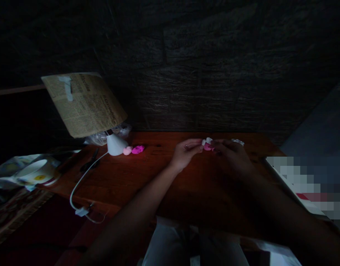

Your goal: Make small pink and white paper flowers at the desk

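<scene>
Over the far part of the wooden table [147,177], my left hand [186,152] pinches the left side of a small pink and white piece [208,146], possibly a flower shape. On its right side the fingers of my right hand [232,152] close in on the same piece, partly hiding it. Just behind my right hand shows a small whitish crumpled piece [238,142]. Farther left, a pale pink lump [127,150] and a bright magenta one [138,149] lie side by side at the lamp's foot. Dim light blurs fine detail.
A white lamp [116,145] with a newsprint shade [85,103] stands back left, its cord [78,184] hanging over the front edge. Dark scissors [89,162] and a patterned paper cup or tub [38,173] lie further left. A dark wall [181,74] bounds the back.
</scene>
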`<action>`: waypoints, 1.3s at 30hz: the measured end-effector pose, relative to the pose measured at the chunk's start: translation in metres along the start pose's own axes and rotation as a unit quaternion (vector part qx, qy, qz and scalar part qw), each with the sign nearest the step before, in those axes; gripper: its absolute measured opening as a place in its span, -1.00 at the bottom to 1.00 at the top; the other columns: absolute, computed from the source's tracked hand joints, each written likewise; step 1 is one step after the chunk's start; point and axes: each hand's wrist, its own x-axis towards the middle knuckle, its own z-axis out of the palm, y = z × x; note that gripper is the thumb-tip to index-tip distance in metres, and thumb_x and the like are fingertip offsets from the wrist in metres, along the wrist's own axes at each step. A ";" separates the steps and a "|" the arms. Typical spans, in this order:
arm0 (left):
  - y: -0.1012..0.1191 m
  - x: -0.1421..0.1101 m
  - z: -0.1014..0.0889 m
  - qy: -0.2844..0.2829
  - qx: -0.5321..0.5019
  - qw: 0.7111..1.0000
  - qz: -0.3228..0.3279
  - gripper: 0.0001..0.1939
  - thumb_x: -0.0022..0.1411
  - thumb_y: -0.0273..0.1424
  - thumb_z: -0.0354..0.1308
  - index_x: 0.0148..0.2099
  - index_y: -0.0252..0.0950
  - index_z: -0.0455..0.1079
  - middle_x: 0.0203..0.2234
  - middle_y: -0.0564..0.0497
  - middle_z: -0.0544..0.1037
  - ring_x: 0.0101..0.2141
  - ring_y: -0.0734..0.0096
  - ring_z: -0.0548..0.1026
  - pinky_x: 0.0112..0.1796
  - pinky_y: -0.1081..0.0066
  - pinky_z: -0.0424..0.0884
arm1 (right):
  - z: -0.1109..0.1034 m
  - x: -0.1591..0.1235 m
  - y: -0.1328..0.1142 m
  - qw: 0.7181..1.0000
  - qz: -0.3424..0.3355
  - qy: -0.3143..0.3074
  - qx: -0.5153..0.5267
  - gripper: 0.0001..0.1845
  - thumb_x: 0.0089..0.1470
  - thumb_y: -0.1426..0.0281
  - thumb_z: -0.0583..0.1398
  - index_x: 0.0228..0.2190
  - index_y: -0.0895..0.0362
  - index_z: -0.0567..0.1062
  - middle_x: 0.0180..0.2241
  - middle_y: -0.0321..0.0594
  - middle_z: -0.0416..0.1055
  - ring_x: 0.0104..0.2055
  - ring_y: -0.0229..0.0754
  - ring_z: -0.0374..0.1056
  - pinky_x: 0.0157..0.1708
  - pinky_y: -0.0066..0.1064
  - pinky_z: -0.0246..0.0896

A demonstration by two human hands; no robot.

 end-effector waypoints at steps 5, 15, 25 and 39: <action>0.001 -0.001 0.000 -0.004 0.020 0.999 0.026 -0.63 -0.13 -0.35 0.49 -0.20 -0.29 0.58 -0.25 -0.06 0.67 -0.21 0.38 0.59 0.00 0.24 0.46 | 0.002 -0.002 -0.001 1.000 -0.009 -0.018 -0.018 -0.59 -0.19 0.02 0.38 -0.44 0.09 0.61 -0.33 -0.14 0.58 -0.36 -0.16 0.39 -0.36 -0.32 0.29; -0.001 0.000 -0.001 -0.010 0.046 0.998 0.030 -0.64 -0.08 -0.35 0.46 -0.17 -0.30 0.58 -0.20 -0.09 0.66 -0.15 0.32 0.59 0.04 0.19 0.43 | 0.000 -0.001 0.003 0.998 -0.031 -0.039 -0.029 -0.48 -0.19 -0.07 0.38 -0.38 0.12 0.62 -0.36 -0.16 0.57 -0.40 -0.21 0.37 -0.39 -0.35 0.28; 0.000 -0.001 -0.001 -0.016 0.045 0.998 0.035 -0.67 -0.08 -0.35 0.46 -0.20 -0.29 0.58 -0.20 -0.08 0.66 -0.17 0.33 0.59 0.03 0.22 0.44 | 0.000 0.000 0.004 0.998 -0.036 -0.051 -0.013 -0.50 -0.22 -0.05 0.40 -0.40 0.10 0.62 -0.36 -0.17 0.58 -0.42 -0.21 0.37 -0.39 -0.34 0.27; 0.000 0.000 0.000 0.006 0.046 0.998 0.032 -0.69 -0.11 -0.37 0.46 -0.26 -0.30 0.57 -0.26 -0.05 0.66 -0.22 0.36 0.59 -0.01 0.24 0.46 | 0.001 -0.002 0.001 0.996 -0.056 -0.058 -0.040 -0.53 -0.14 -0.04 0.37 -0.37 0.10 0.64 -0.35 -0.16 0.58 -0.39 -0.19 0.38 -0.38 -0.34 0.27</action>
